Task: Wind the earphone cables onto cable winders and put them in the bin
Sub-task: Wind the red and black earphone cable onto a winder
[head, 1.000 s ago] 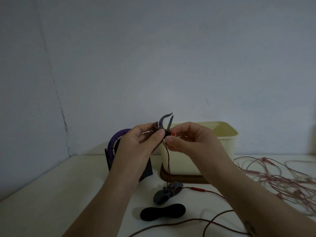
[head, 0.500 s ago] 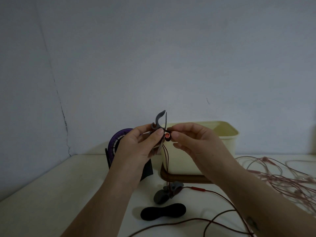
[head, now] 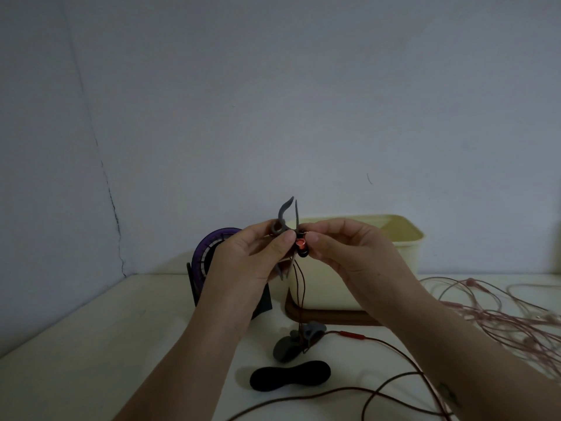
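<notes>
My left hand (head: 252, 258) pinches a grey cable winder (head: 283, 218), held up in front of the cream bin (head: 400, 238); its flaps stick up. My right hand (head: 349, 253) pinches the red earbuds (head: 301, 247) against the winder. The dark red earphone cable (head: 388, 387) hangs down from the earbuds and runs across the table. A second grey winder (head: 291, 344) and a black winder (head: 290, 375) lie on the table below my hands.
A tangle of pink earphone cables (head: 510, 311) covers the table at the right. A purple wheel on a black stand (head: 209, 259) stands left of the bin. The bin sits on a brown tray (head: 328, 317) against the wall.
My hands have closed together; the right hand has brought the earbuds in against the winder. The winder's flaps have turned more upright.
</notes>
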Demonstrator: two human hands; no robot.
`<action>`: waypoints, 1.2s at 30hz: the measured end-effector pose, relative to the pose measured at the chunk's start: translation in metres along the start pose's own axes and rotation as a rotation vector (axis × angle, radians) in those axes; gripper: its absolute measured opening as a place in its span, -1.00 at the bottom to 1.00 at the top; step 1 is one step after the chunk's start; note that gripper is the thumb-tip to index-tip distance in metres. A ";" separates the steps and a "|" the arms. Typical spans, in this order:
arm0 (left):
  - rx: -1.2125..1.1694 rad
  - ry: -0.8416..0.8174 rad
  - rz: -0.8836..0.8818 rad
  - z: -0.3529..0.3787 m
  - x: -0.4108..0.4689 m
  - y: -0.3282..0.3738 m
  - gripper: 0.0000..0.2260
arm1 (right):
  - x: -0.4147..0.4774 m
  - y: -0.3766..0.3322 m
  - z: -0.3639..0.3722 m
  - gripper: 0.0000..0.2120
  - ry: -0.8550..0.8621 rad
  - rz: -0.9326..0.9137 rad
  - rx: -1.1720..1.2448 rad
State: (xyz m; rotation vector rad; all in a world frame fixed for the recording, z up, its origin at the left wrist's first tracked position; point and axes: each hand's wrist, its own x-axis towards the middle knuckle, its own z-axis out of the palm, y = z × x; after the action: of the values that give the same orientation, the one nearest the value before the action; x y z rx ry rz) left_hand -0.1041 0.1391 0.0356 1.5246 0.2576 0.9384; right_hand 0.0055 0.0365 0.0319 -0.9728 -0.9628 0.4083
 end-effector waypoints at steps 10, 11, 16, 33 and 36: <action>-0.071 0.015 -0.034 0.002 0.000 -0.002 -0.66 | -0.004 -0.001 0.001 -0.91 -0.001 -0.098 -0.260; -0.075 0.019 -0.034 0.002 -0.001 -0.002 -0.65 | -0.005 -0.001 0.002 -0.87 -0.010 -0.121 -0.293; -0.092 0.039 -0.017 0.005 -0.002 -0.003 -0.67 | -0.007 0.004 0.006 -0.74 -0.006 -0.313 -0.441; -0.346 -0.020 -0.157 0.012 -0.008 0.002 -0.66 | 0.000 0.004 -0.009 -0.68 -0.128 -0.510 -0.629; -0.340 -0.036 -0.158 0.012 -0.009 0.002 -0.61 | 0.002 0.008 -0.010 -0.69 -0.106 -0.576 -0.682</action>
State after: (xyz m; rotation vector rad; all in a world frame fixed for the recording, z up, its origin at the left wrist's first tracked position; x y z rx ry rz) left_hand -0.1022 0.1244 0.0346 1.1896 0.1795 0.7841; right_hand 0.0160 0.0366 0.0242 -1.2204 -1.4648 -0.3866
